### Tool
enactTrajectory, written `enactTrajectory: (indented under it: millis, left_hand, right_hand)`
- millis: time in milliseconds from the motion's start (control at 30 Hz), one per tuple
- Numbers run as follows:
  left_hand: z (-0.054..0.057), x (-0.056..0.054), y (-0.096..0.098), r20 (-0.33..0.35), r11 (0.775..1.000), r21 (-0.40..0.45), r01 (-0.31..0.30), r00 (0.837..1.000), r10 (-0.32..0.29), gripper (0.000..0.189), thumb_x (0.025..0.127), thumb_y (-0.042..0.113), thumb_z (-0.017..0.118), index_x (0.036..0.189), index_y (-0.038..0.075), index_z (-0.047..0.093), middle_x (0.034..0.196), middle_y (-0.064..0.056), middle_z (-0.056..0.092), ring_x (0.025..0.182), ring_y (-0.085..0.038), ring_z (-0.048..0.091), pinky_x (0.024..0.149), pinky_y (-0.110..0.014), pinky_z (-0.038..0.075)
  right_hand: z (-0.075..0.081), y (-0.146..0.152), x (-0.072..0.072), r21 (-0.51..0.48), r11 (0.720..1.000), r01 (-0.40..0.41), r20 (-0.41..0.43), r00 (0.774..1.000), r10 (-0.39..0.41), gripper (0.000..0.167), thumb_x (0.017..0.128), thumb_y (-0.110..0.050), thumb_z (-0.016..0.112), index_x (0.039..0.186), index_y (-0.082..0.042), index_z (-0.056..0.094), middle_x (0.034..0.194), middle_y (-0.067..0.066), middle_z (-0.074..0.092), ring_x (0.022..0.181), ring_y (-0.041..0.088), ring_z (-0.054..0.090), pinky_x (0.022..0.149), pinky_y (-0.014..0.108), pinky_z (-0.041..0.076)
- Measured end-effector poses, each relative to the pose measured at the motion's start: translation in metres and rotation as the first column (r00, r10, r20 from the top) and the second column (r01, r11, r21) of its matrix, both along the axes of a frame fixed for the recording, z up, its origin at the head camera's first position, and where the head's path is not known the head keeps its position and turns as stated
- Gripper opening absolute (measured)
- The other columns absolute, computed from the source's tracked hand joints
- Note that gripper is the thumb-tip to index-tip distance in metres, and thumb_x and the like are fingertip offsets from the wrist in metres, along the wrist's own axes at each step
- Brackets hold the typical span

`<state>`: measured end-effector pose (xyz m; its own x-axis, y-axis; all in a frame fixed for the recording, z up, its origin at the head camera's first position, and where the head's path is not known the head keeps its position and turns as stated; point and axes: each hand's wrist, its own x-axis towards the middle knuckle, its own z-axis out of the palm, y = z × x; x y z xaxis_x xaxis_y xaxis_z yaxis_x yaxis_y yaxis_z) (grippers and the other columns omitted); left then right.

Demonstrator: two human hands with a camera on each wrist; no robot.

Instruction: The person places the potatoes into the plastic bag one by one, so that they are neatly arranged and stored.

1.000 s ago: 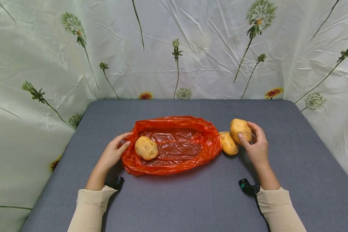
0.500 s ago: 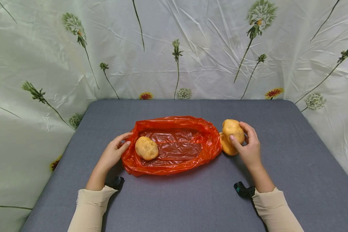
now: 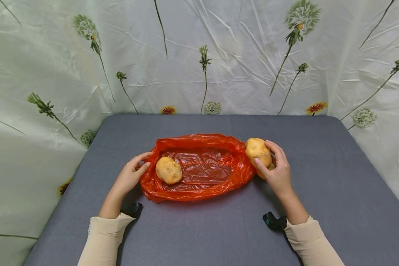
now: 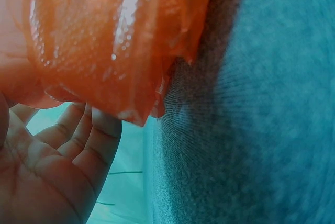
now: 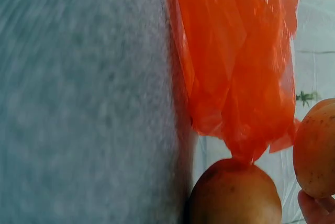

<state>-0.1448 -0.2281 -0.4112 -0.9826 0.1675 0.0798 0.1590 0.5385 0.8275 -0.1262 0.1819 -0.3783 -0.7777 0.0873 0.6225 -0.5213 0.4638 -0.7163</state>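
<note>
A red plastic bag (image 3: 199, 195) lies spread with its mouth facing up, and one potato (image 3: 169, 170) sits inside at its left end. My left hand (image 3: 130, 176) holds the bag's left rim between thumb and fingers; the left wrist view shows the fingers (image 4: 97, 140) partly behind the film. At the opposite end, my right hand (image 3: 278, 173) grips a second potato (image 3: 258, 150) by the bag's right rim, raised off the table. Beneath it a third potato (image 5: 235, 195) rests on the table against the bag, mostly hidden in the head view.
The grey cloth-covered table (image 3: 199, 232) ends at a pale curtain (image 3: 173, 81) with printed flowers, which also hangs along both sides. A black strap mount (image 3: 274, 221) sits at the right wrist, and another black mount (image 3: 132, 210) at the left.
My right hand has carried its potato leftward, from right of the third potato to over it, beside the bag's rim. The left hand and the potato in the bag stay in place.
</note>
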Motion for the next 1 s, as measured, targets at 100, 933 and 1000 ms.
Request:
enactTrajectory:
  millis: [100, 933, 1000]
  left_hand:
    - [0.0, 0.0, 0.0, 0.01, 1.0, 0.001, -0.004, 1.0, 0.004, 0.036, 0.093, 0.017, 0.051, 0.128, 0.01, 0.048, 0.119, -0.016, 0.049, 0.089, -0.028, 0.055, 0.072, -0.037, 0.045]
    - [0.001, 0.001, 0.001, -0.001, 1.0, -0.001, 0.0, 1.0, 0.0, 0.036, 0.092, 0.016, 0.051, 0.128, 0.011, 0.048, 0.119, -0.016, 0.049, 0.086, -0.027, 0.055, 0.069, -0.036, 0.046]
    - [0.002, 0.001, 0.001, -0.003, 1.0, 0.001, 0.001, 1.0, -0.001, 0.036, 0.092, 0.015, 0.051, 0.128, 0.01, 0.048, 0.119, -0.017, 0.049, 0.086, -0.027, 0.055, 0.068, -0.035, 0.046]
  right_hand:
    - [0.001, -0.005, 0.0, -0.001, 1.0, -0.02, -0.014, 1.0, 0.02, 0.053, 0.065, 0.016, 0.068, 0.115, 0.013, 0.049, 0.118, 0.025, 0.048, 0.107, 0.011, 0.047, 0.084, 0.017, 0.039]
    - [0.003, -0.057, -0.01, -0.047, 0.975, -0.217, 0.026, 0.975, 0.219, 0.054, 0.07, 0.009, 0.069, 0.119, 0.012, 0.047, 0.122, 0.027, 0.044, 0.113, 0.032, 0.042, 0.091, 0.022, 0.034]
    - [0.004, -0.062, -0.01, -0.039, 0.974, -0.225, 0.03, 0.974, 0.227, 0.054, 0.07, 0.008, 0.07, 0.119, 0.011, 0.047, 0.122, 0.026, 0.044, 0.114, 0.032, 0.041, 0.091, 0.024, 0.034]
